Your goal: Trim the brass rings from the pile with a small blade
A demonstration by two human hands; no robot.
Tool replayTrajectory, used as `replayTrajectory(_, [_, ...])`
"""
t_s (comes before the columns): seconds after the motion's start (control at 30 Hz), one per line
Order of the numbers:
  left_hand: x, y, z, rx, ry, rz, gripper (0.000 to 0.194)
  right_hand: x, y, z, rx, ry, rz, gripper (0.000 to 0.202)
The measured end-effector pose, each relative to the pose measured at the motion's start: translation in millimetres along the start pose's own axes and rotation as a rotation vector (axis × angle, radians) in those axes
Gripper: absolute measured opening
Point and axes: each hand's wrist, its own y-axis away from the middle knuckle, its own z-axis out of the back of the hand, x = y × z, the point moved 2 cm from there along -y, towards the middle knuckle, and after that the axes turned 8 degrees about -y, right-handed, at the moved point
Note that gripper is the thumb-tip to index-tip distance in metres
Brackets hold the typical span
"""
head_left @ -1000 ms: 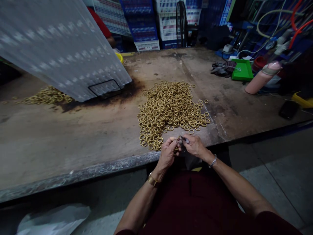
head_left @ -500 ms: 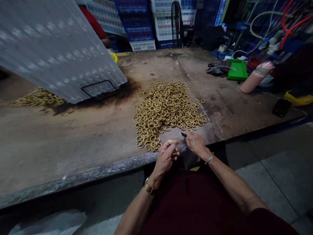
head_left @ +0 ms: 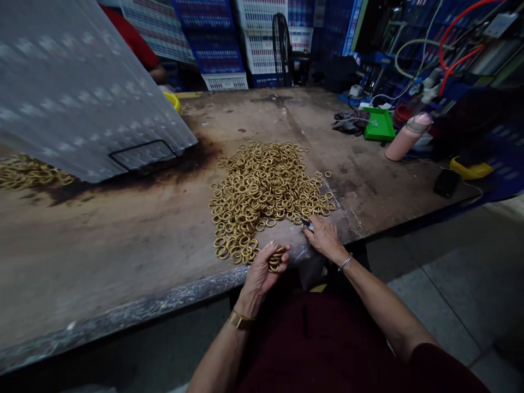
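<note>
A heap of brass-coloured rings (head_left: 266, 183) lies on the worn wooden table (head_left: 155, 234) in front of me. Near its front edge my left hand (head_left: 266, 267) is curled around several brass rings (head_left: 275, 258), which show between thumb and fingers. To the right, my right hand (head_left: 323, 234) grips a small dark-tipped tool (head_left: 306, 224), its fingers at the lower right edge of the heap. Part of the tool is hidden by the fingers, so its kind cannot be made out.
A large grey ribbed panel (head_left: 90, 103) stands at left, beside more rings (head_left: 33, 172). A person's red sleeve (head_left: 133, 38) shows behind it. At right are a green tray (head_left: 379, 124), a pink bottle (head_left: 408, 136) and a black object (head_left: 446, 183). Crates (head_left: 216, 49) stand behind.
My left hand has turned and lowered, showing the rings in its grasp. My right hand has moved with the tool to the heap's edge. The view has shifted, so the table's contents appear further left.
</note>
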Motion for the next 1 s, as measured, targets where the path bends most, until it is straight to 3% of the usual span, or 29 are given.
replayTrajectory(0.2, [-2.7,-2.2,-3.5,0.048,0.005,0.0,0.023,-6.5,0.1,-5.0,-0.03,-0.105,0.048,0.024])
replayTrajectory(0.5, [1.2,-4.2,-5.4,-0.098,-0.138,-0.137,0.035,19.3,11.8,-12.9,-0.02,-0.741,0.206,0.013])
replayTrajectory(0.63, [3.4,-3.8,-7.6,-0.112,-0.254,-0.195,0.038,31.3,15.8,-10.6,0.03,-0.818,0.22,0.014])
replayTrajectory(0.83, [7.9,-4.5,-1.2,-0.167,-0.509,-0.316,0.036,30.1,13.3,-18.9,0.093,-0.884,0.134,0.019])
replayTrajectory(0.9, [8.3,-4.1,-0.9,-0.162,-0.565,-0.318,0.035,29.7,12.3,-19.5,0.093,-0.873,0.107,0.02])
replayTrajectory(1.0, [7.7,-2.7,-4.1,-0.1,-0.474,-0.231,0.035,30.4,11.3,-19.0,0.113,-0.857,0.062,0.02])
